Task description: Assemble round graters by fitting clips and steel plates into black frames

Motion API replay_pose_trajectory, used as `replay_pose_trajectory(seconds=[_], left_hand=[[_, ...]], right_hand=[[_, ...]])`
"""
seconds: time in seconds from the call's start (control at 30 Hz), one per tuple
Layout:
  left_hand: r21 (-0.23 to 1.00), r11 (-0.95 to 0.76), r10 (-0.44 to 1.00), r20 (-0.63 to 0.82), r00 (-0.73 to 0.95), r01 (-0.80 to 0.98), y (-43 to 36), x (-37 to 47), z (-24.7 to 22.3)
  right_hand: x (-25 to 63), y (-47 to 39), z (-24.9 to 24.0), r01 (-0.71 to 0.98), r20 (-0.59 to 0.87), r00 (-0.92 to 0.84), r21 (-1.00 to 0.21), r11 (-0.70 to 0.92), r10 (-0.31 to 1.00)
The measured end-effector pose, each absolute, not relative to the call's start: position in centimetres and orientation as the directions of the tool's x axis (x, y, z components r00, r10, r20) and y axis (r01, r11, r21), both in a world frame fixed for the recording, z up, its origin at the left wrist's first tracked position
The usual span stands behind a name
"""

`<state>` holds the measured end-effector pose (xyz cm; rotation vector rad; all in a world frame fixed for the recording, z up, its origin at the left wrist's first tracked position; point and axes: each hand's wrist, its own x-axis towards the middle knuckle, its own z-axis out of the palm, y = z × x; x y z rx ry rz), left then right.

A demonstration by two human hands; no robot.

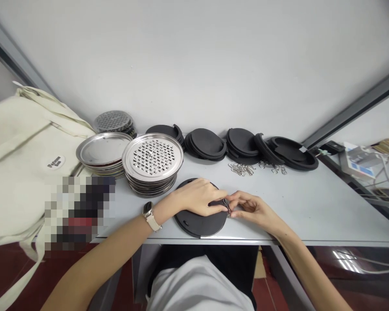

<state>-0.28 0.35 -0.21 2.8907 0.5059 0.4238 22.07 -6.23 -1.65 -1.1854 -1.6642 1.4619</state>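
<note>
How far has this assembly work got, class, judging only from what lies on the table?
Done: nothing finished shows. In hand: the left hand presses a black disc while the right hand holds a metal clip at its rim. Left: black discs, loose clips, stacked metal plates.

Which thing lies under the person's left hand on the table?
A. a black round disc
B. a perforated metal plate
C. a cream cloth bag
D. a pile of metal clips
A: the left hand rests flat on the black round disc at the near edge of the table, while the right hand pinches a small metal piece at the disc's rim.
</note>
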Motion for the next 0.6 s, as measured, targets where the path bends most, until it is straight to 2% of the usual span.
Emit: replay_pose_trajectory(seconds=[0.17, 0.4, 0.6], left_hand=[[0.245, -0.93, 0.334, 0.262, 0.905, 0.273, 0.5, -0.39, 0.04], [0.187, -0.939, 0.33, 0.258, 0.908, 0.288, 0.69, -0.46, 0.03], [0.201, -0.945, 0.305, 0.269, 0.913, 0.257, 0.74, -0.39, -0.08]], right_hand=[[22.1, -6.45, -1.82, 0.244, -0.099, -0.395, -0.97, 0.0, 0.913], [22.1, -6.57, -1.71, 0.239, -0.11, -0.402, -0.971, -0.011, 0.909], [22.06, -6.52, -1.93, 0.207, -0.094, -0.396, -0.978, -0.011, 0.913]])
